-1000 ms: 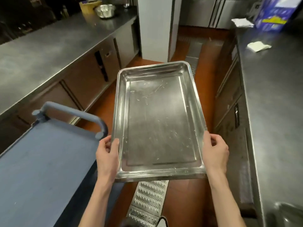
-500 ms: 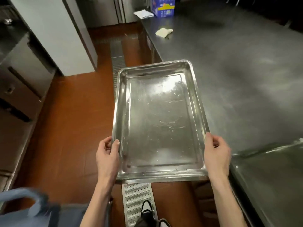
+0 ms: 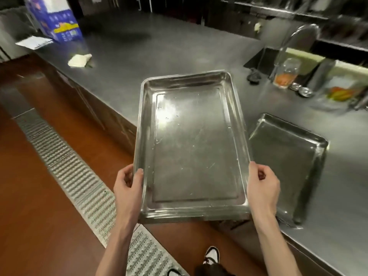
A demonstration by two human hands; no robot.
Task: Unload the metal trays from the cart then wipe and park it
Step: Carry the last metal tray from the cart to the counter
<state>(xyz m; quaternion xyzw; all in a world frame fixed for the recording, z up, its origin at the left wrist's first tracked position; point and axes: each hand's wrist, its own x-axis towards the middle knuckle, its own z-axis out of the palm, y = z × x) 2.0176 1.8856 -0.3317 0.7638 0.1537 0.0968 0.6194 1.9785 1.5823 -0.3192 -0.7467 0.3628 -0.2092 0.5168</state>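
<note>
I hold a large empty metal tray (image 3: 191, 144) level in front of me, over the near edge of a steel counter (image 3: 159, 52). My left hand (image 3: 128, 186) grips its left rim near the close corner. My right hand (image 3: 262, 186) grips the right rim opposite. A second metal tray (image 3: 288, 156) lies flat on the counter just right of the held one. The cart is out of view.
A white cloth (image 3: 79, 59), a blue box (image 3: 57, 20) and papers (image 3: 33, 42) lie at the counter's far left. A glass jar (image 3: 285, 73), small bowls and a tap (image 3: 294, 36) stand at the right. A floor drain grate (image 3: 79, 176) runs along the red floor.
I have turned right, away from the blue cart, which has left the view. The tray has come over the counter's edge, and the second tray on the counter has come into sight.
</note>
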